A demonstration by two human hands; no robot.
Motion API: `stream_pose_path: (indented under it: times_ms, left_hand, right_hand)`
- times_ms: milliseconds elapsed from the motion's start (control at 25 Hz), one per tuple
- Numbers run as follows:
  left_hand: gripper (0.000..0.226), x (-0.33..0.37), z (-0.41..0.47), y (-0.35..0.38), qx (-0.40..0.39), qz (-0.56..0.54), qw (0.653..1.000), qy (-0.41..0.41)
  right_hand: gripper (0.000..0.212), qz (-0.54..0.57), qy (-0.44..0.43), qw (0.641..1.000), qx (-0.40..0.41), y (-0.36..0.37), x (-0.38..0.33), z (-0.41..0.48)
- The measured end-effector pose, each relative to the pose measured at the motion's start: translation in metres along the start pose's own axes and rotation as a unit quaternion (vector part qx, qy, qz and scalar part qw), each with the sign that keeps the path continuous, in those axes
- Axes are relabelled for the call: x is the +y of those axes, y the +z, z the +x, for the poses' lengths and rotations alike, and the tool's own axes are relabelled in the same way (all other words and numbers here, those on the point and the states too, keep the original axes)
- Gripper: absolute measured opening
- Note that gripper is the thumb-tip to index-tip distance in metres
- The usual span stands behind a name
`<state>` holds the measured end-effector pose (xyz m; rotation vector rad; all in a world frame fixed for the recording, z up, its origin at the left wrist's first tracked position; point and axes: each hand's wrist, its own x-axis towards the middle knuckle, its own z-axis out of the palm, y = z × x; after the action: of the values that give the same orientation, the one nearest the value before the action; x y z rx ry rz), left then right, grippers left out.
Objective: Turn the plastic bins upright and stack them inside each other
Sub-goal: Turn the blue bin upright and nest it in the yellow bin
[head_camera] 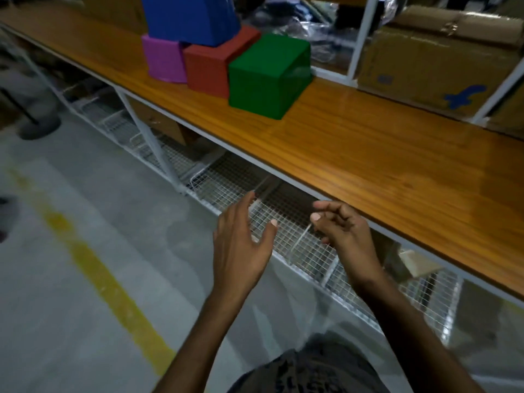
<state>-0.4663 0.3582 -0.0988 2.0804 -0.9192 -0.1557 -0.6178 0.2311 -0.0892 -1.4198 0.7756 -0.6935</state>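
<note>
- Warehouse aisle, dim light: grey concrete floor point(71, 194) with a worn yellow painted line point(93, 268) running along it.
- Long glossy wooden worktop point(368, 165) on a white metal frame crosses the view from upper left to lower right. A white wire-mesh shelf point(226, 177) sits beneath it.
- Brown cardboard boxes point(425, 66) stand on the racking behind the worktop, at right.
- Four bins are clustered on the worktop at upper centre, well apart from both hands. All show closed bases upward and openings down.
- Green rectangular plastic bin point(269, 76) is nearest and stands on the worktop. Its long axis seems to run back from the front edge, though the wide lens makes this uncertain.
- Red rectangular plastic bin point(209, 66) is just left of the green one, the sides touching or nearly so.
- Purple rectangular plastic bin point(163, 59) is left of the red one, close against it.
- Blue rectangular plastic bin point(190, 18), the largest, rests on top of the purple and red bins. Its upper part is cut off by the frame edge.
- Left hand point(241, 245) is raised in front of the worktop edge, over the mesh shelf. Its fingers point(241, 204) are straight and spread, the thumb is out, and it holds nothing.
- Right hand point(343, 234) is just beside the worktop's front edge. Its fingers are loosely curled with the thumb near the fingertips, and nothing is in its grasp.
- Both forearms are bare. A dark patterned garment point(306, 373) shows at the bottom.
</note>
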Motion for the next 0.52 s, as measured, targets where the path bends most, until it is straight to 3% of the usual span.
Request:
stream_pose_path:
  times_ms: [240,520]
  left_hand:
    - [0.063,-0.030,0.105,-0.015,0.031,0.125,0.988,0.091]
    - [0.068,-0.049,0.249,-0.026,0.044,0.148,0.981,0.116]
  right_hand:
    - [0.026,-0.086,-0.099,0.991,0.013,0.054,-0.008,0.091]
    - [0.028,-0.108,-0.127,0.986,0.031,0.103,-0.021,0.229]
